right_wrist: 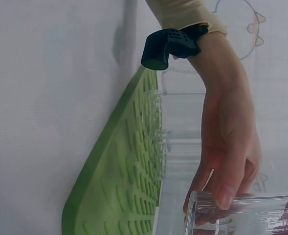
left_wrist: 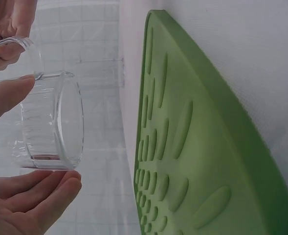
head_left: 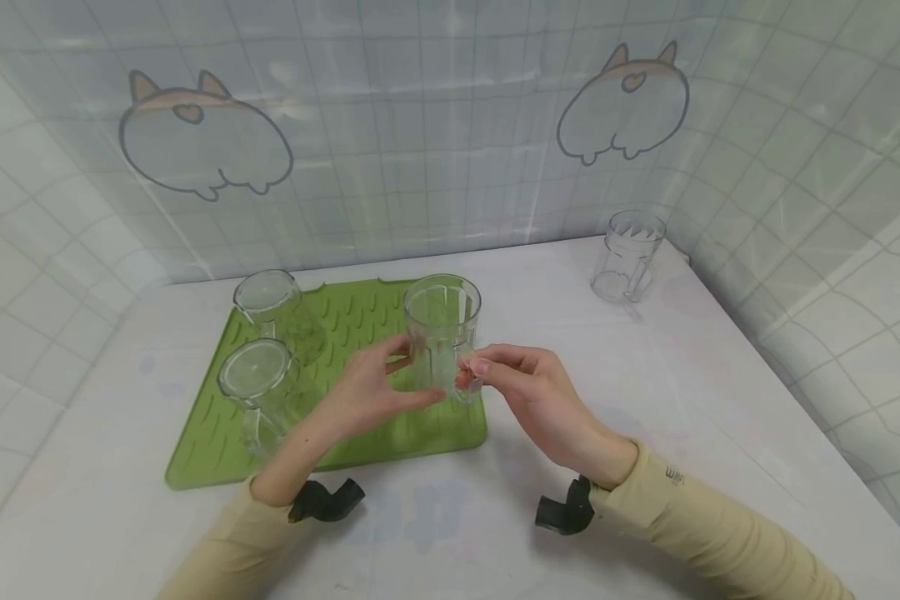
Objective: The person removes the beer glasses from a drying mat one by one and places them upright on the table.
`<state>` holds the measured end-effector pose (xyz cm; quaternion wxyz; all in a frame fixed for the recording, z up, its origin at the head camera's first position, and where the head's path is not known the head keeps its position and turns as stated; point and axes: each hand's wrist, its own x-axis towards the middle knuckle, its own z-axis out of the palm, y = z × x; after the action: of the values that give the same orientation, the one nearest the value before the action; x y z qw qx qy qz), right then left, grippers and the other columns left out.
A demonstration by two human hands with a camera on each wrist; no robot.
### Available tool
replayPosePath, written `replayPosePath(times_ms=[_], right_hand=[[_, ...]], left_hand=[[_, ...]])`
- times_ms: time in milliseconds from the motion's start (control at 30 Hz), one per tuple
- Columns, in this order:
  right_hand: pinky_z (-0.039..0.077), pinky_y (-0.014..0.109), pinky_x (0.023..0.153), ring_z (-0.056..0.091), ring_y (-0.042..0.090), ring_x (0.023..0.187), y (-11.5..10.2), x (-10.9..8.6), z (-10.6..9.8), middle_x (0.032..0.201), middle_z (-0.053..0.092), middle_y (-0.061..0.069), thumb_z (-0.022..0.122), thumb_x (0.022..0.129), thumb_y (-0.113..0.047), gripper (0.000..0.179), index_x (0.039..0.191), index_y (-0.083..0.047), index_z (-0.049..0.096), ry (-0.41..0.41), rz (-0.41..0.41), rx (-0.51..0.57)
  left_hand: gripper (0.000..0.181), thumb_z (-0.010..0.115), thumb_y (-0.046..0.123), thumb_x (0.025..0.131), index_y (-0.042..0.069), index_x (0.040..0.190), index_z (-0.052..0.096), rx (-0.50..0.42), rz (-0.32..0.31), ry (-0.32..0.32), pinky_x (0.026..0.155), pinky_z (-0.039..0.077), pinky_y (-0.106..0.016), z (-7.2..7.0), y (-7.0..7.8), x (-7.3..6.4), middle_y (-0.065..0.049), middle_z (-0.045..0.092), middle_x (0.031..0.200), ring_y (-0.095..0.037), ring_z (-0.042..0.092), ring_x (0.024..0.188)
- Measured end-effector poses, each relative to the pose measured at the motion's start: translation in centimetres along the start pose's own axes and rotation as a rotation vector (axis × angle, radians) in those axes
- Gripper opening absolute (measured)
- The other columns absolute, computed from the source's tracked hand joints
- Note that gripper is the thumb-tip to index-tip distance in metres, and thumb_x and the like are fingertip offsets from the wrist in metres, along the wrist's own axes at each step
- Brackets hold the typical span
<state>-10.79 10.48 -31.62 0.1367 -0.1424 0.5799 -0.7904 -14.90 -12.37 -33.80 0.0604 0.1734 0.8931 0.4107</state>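
Surface: white table point(head_left: 435, 542), its cloth-like top faintly blotched. Walls: pale, grid-lined sheeting on 3 sides; the back wall point(head_left: 420, 125) bore 2 printed animal outlines, 1 at left point(head_left: 206, 146) and 1 at right point(head_left: 622, 108). A green mat point(head_left: 360, 321) with raised oval ridges lay left of centre on the table.

Containers: 4 clear glass mugs. Mug 1 point(head_left: 438, 342) was held upright, rim up, above the right part of the mat; the left wrist view showed its base apart from the mat. Green showed through its wall. Mug 2 point(head_left: 257, 371) and mug 3 point(head_left: 266, 293) stood on the left part of the mat, 2 nearer the person, 3 behind it; which end was up could not be read with certainty. Mug 4 point(head_left: 630, 258) stood on the table at rear right, near the wall corner, handle toward the right.

Hands: left hand point(head_left: 367, 390) spread to about mug width, thumb on 1 side of mug 1 and fingers on the opposite side, gripping it low. Right hand point(head_left: 547, 408) nearly closed, thumb and fingertips pinching the handle point(left_wrist: 31, 48) of mug 1. Beige sleeves point(head_left: 708, 521); 1 black device point(head_left: 566, 510) at each wrist.
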Motion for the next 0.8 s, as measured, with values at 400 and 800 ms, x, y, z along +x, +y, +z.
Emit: replayPosePath(times_ms=[400, 800], right_hand=[[0.037, 0.041, 0.105, 0.058, 0.028, 0.098, 0.3, 0.4, -0.3, 0.089, 0.068, 0.009, 0.061, 0.091, -0.012, 0.017, 0.101, -0.001, 0.068, 0.008, -0.022, -0.015], [0.039, 0.038, 0.104, 0.059, 0.026, 0.096, 0.0, 0.6, -0.8, 0.090, 0.068, 0.008, 0.061, 0.091, -0.013, 0.026, 0.107, 0.006, 0.064, 0.056, -0.039, -0.050]], left_hand=[[0.077, 0.080, 0.042, 0.072, 0.014, 0.135, 0.046, -0.007, 0.022, -0.002, 0.096, 0.050, -0.041, -0.2, -0.1, 0.0, -0.006, 0.054, 0.132, -0.028, 0.054, 0.120], [0.063, 0.076, 0.033, 0.079, 0.013, 0.133, 0.049, -0.026, 0.066, 0.069, 0.097, 0.050, -0.030, -3.4, 1.3, -1.3, -0.002, 0.056, 0.127, -0.022, 0.056, 0.118]])
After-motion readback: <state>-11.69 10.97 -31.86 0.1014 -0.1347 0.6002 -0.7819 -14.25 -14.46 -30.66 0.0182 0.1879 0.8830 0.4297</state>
